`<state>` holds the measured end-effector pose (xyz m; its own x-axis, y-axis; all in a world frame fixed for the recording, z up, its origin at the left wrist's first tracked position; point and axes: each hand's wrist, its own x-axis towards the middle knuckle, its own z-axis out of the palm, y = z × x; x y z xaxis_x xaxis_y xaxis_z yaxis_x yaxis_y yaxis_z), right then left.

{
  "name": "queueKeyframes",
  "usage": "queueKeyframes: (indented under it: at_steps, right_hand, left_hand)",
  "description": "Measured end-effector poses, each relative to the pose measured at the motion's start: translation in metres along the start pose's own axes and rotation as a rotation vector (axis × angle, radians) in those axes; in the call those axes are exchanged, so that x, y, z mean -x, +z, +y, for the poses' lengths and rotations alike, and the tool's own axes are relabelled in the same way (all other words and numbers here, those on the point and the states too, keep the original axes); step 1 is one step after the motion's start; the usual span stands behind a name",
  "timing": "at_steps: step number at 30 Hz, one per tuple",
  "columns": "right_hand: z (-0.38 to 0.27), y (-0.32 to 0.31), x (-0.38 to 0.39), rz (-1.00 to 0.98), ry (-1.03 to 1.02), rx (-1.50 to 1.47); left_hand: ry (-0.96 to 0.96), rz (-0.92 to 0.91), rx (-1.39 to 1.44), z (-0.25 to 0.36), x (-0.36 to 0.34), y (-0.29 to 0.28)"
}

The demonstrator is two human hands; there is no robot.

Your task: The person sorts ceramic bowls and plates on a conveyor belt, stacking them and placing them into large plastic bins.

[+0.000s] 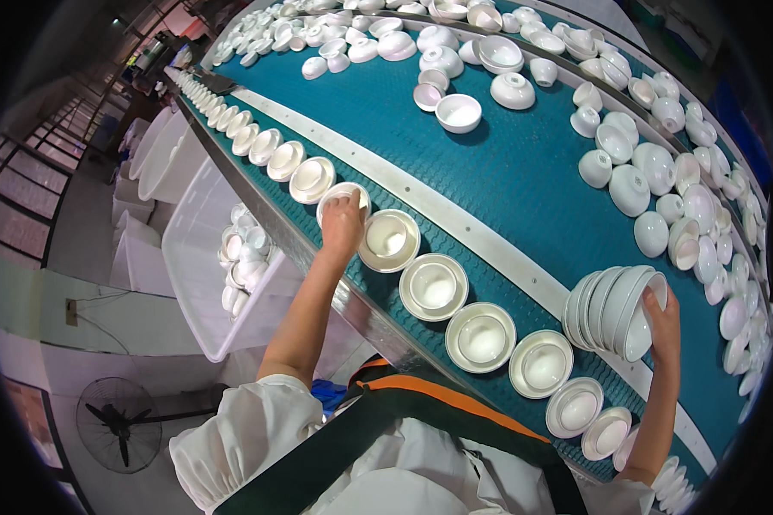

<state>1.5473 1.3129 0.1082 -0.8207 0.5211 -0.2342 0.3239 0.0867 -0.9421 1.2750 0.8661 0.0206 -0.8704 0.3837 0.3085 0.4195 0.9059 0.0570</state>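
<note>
- Several at once, gripping stacked bowls point(605, 311) in right hand point(664, 319), at divider rail point(455, 223); keep tilt steady.
- Holding left hand point(343, 221), bent-fingered, over bowl point(329, 196) on rail's near side; cannot tell if pinching; touch lightly.

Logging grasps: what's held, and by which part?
The right hand holds a stack of bowls by the rim of the end bowl. The left hand is at another bowl; whether it grips cannot be told.

Nested round white bowls point(432, 286) line the teal conveyor belt's point(528, 193) near edge; behind them runs a pale metal strip point(472, 236), then loose white bowls point(629, 190) toward the far edge. At right, a round white bowl stack point(605, 309) hangs over the strip. Left of the near edge, a white plastic tub point(187, 275) holds more.
</note>
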Motion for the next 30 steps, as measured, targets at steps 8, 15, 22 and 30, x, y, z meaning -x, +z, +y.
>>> queueKeyframes:
  at_steps: [8,15,22,30]
  right_hand:
    - [0.013,-0.038,0.018,-0.031,-0.096,0.024]
    - [0.025,-0.074,0.037,-0.093,-0.121,0.072]
    - [0.118,-0.158,-0.062,0.304,0.175,-0.549]
    - [0.162,-0.196,-0.147,0.628,0.031,-1.04]
  left_hand:
    - [0.668,-0.441,1.223,0.304,0.015,-0.08]
    - [0.661,-0.693,1.6,0.395,0.04,-0.031]
    - [0.623,-0.613,1.627,0.419,0.066,-0.022]
    - [0.651,-0.586,1.591,0.463,0.085,-0.027]
